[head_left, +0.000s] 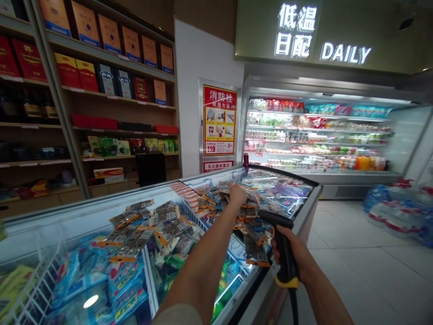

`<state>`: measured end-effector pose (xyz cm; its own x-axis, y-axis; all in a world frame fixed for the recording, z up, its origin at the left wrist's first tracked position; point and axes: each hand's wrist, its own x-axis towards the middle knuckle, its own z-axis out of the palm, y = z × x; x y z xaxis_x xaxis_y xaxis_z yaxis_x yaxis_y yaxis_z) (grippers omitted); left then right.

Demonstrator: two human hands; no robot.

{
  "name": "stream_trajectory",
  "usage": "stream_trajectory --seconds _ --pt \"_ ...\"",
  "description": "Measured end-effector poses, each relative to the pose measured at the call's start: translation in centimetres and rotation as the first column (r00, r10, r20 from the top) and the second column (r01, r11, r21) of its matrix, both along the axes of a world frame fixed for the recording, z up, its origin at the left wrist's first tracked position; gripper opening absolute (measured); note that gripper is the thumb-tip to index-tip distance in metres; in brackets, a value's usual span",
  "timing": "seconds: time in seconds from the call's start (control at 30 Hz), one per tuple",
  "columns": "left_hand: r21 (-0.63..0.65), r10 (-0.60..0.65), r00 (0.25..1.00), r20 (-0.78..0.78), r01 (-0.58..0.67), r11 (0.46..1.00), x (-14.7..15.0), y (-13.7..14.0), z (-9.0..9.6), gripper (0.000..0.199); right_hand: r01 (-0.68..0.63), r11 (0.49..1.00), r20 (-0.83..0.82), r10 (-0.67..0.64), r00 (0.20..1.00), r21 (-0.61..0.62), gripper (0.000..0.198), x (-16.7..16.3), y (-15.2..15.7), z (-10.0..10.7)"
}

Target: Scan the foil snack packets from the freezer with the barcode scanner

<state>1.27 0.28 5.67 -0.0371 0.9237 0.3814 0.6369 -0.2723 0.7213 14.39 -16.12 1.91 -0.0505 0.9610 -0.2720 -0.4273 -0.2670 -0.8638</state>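
My right hand (296, 253) is wrapped round the grip of a black and yellow barcode scanner (287, 257), whose head points left over the freezer's edge. Stretched forward, my left hand (237, 194) is at a heap of small flat packets (248, 210) with orange edges and dark printed faces. Its fingers look curled in; whatever they hold is hidden. The heap lies on the glass top of a chest freezer (233, 289). A second scatter of similar packets (135, 239) lies to the left, above the frozen goods.
Blue bags (125, 284) and wire baskets (34, 284) sit inside the freezer. A dark red can (246, 159) stands at its far corner. Boxed goods fill shelves (118, 108) at left. Behind is a lit chiller (318, 135); shrink-wrapped bottles (392, 212) stand on the floor at right.
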Motion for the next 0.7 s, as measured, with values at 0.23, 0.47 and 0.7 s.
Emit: stream_trajectory --seconds 0.23,0.47,0.7 --pt "0.105 0.262 0.932 -0.252 -0.243 0.964 -9.3 -3.0 0.2 0.040 -0.018 0.998 0.017 0.017 1.000 0.052 0.023 -0.7 0.2 -0.3" --pt "-0.184 0.233 0.779 -0.582 -0.405 0.895 -21.8 -8.0 -3.7 0.033 -0.051 0.998 0.023 0.051 0.998 -0.027 0.027 -1.8 0.5 -0.6" --pt "-0.272 0.181 0.757 -0.628 -0.432 0.860 -23.0 -9.4 -5.1 0.024 -0.078 0.997 0.025 0.078 0.997 -0.017 0.027 -2.6 0.2 -0.5"
